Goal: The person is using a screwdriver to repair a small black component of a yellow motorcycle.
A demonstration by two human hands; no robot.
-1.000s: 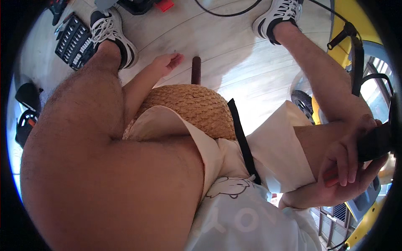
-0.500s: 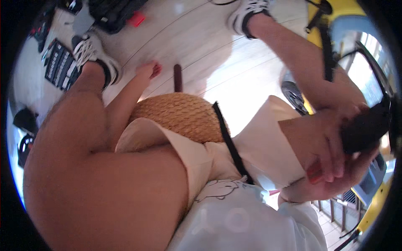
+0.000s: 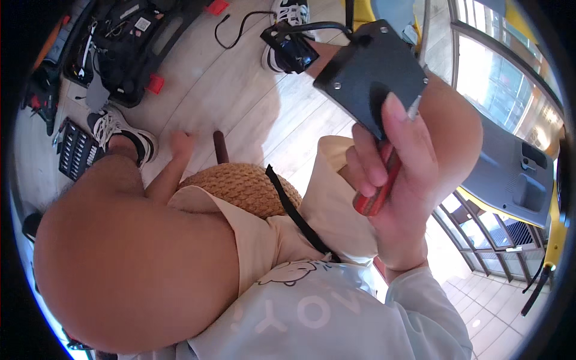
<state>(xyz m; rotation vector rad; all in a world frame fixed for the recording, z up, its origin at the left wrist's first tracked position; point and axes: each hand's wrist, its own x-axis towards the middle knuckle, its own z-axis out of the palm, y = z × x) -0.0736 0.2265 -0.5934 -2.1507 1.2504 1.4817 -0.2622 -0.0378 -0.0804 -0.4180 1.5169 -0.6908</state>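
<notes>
Black box (image 3: pixel 372 69), squarish, held up in front of the right thigh, upper right of centre. Flat face with corner screws toward the camera. Turned like a diamond: one corner points up, one down into the hand, one left, one right. Sides look near equal, can't pick its long axis. Red-handled tool (image 3: pixel 377 198) just below it: long axis runs lower left to upper right, butt of handle down-left, thin metal shaft up-right past the thumb, by the box's lower right edge. Tip can't be made out.

Right hand (image 3: pixel 408 156): fingers curled round the red handle, thumb laid up on the box's lower corner, so grip is closed and holding. Black cable (image 3: pixel 324 26) runs from the box's upper left side to a smaller black piece (image 3: pixel 291 51) with a glossy face, hanging in front of the right shoe.

Left hand (image 3: pixel 182 145): low, inside the left shin, near the stool leg (image 3: pixel 219 147). Fingers look curled, can't tell if it holds anything. Woven stool seat (image 3: pixel 240 186) between the thighs, black strap (image 3: pixel 294 213) slanting across the shorts.

Further out: bit tray (image 3: pixel 77 150) beside the left shoe (image 3: pixel 120 135), open black tool case (image 3: pixel 126 42) with red clasps upper left, grey-and-yellow panel (image 3: pixel 510 168) far right
</notes>
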